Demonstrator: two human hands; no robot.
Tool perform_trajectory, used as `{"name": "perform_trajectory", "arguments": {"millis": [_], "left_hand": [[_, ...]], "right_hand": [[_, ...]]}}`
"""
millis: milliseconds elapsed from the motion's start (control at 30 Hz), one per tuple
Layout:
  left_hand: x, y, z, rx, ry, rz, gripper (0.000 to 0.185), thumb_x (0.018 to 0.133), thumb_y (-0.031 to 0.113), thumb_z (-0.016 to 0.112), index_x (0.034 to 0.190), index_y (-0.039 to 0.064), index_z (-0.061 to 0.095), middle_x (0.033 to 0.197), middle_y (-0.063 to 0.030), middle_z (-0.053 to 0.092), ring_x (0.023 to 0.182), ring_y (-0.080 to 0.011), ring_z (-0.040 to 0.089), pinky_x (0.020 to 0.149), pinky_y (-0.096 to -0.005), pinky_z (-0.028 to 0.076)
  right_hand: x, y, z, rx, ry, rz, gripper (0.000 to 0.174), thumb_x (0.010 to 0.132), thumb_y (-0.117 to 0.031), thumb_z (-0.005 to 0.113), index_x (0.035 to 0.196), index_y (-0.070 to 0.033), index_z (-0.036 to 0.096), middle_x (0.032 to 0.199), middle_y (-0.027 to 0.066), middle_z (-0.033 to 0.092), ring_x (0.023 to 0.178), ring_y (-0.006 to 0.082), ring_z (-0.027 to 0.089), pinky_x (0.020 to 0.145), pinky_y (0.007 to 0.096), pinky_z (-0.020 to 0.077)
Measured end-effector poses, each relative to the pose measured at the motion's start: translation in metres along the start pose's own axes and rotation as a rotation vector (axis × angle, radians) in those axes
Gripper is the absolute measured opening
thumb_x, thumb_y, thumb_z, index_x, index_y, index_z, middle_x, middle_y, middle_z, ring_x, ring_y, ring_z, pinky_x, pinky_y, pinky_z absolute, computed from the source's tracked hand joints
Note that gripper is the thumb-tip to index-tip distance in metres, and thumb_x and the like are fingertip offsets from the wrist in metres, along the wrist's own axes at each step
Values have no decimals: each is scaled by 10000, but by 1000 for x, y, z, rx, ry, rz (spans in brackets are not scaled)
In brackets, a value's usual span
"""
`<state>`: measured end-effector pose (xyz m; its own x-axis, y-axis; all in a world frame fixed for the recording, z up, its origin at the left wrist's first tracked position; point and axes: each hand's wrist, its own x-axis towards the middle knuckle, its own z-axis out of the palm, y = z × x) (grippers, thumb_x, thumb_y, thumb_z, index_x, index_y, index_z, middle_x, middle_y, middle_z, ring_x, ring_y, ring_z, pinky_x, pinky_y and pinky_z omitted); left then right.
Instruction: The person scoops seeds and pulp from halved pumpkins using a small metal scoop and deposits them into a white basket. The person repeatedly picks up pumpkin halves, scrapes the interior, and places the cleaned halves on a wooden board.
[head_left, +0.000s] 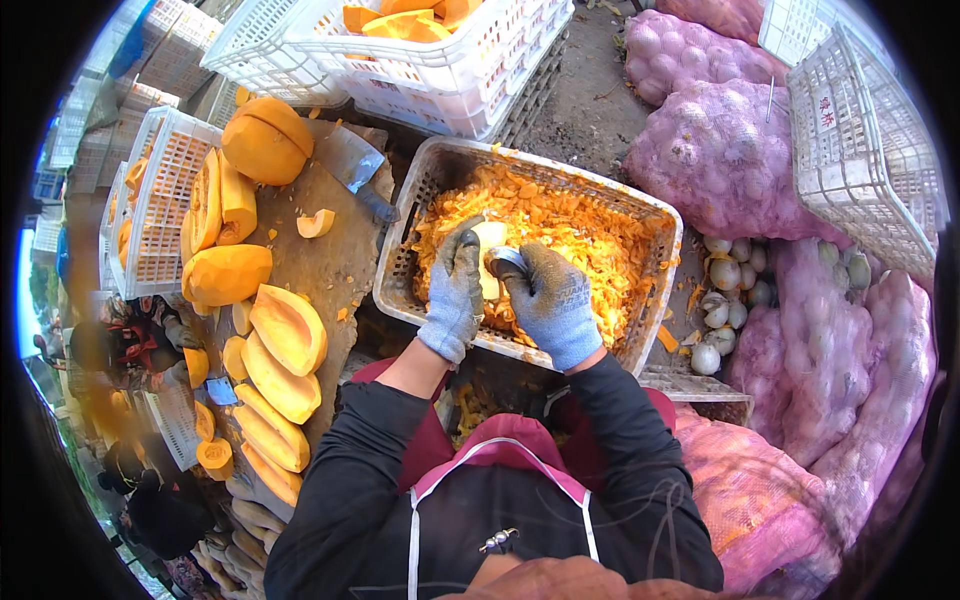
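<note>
Both my hands wear light-blue knitted gloves with dark, soiled palms. My left hand (456, 289) grips a pale yellow piece of squash (491, 236) from its left side. In my right hand (551, 300) is a small tool with a rounded metal end (508, 257), held against the piece; its handle is hidden in the glove. Below them stands a dirty white plastic crate (667, 274), with orange squash shavings and pulp (540, 195) heaped inside.
A wooden board (330, 247) on the left bears cut squash (281, 375), a whole squash (268, 141) and a cleaver (350, 159). White crates (450, 90) stack ahead. Mesh sacks (712, 150) and loose round pale vegetables (724, 274) lie right. Other people (161, 502) are at far left.
</note>
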<state>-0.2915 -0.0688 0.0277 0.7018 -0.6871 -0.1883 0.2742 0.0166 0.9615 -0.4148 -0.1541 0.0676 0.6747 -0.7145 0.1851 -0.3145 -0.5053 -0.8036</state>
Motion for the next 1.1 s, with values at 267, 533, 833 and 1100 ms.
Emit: {"name": "perform_trajectory", "arguments": {"millis": [267, 533, 833, 1100], "left_hand": [[-3, -7, 11, -65, 50, 82, 557, 1018, 469, 601, 1363, 32, 578, 1283, -85, 651, 1130, -187, 642, 963, -341, 535], [7, -3, -9, -311, -151, -294, 491, 1027, 416, 594, 1353, 49, 591, 1251, -99, 675, 1098, -219, 672, 911, -373, 574], [1, -6, -4, -432, -136, -446, 454, 1034, 389, 587, 1357, 70, 578, 1254, -87, 665, 1105, -235, 662, 917, -404, 567], [-7, -17, 0, -368, 46, -408, 448, 1030, 398, 599, 1361, 96, 579, 1233, -54, 678, 1059, -214, 681, 863, -404, 588]], "right_hand": [[13, 39, -5, 172, 94, 273, 233, 931, -254, 717, 932, -31, 649, 773, 199, 665, 718, 356, 681, 638, 416, 521], [11, 28, -40, 249, -271, -101, 189, 846, -71, 751, 1016, -24, 685, 880, 141, 691, 838, 283, 706, 742, 363, 544], [-6, 27, -13, -206, -72, -107, 175, 860, -203, 725, 978, -122, 624, 835, 137, 644, 726, 364, 662, 607, 472, 529], [7, 21, -19, -21, 33, -131, 179, 905, -209, 722, 902, -86, 592, 779, 156, 623, 705, 385, 640, 607, 482, 496]]}}
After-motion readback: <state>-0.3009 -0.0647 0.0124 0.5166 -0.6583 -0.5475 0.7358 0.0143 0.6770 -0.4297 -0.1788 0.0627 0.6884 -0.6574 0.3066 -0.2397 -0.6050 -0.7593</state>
